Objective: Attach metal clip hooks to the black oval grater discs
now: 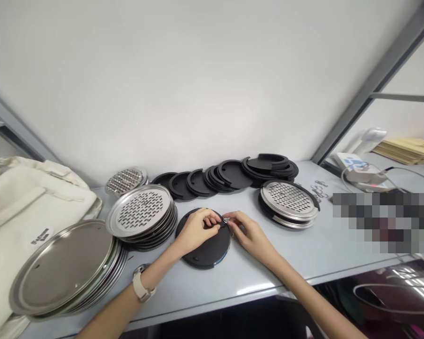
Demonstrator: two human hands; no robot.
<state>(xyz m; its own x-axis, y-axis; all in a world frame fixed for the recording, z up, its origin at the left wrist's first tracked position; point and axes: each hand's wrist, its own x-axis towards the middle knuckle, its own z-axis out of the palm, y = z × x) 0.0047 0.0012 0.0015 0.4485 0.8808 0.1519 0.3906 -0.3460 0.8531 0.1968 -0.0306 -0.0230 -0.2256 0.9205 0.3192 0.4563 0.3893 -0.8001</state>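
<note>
A round black disc [207, 247] lies on the grey tabletop in front of me, with a strip of blue showing at its lower right rim. My left hand [200, 227] rests over the disc's upper part, fingers curled in at its upper right edge. At that same edge, my right hand [243, 230] pinches a small shiny metal clip [225, 221] between thumb and index finger. The clip touches or nearly touches the rim; its exact shape is partly covered by the fingertips.
Perforated metal grater discs [141, 209] are stacked on the left, behind larger metal trays [67, 268]. Black rimmed discs [235, 174] line the wall. More grater discs [288, 200] in black holders stand right, near small metal clips [318, 189]. A cream bag [31, 202] lies far left.
</note>
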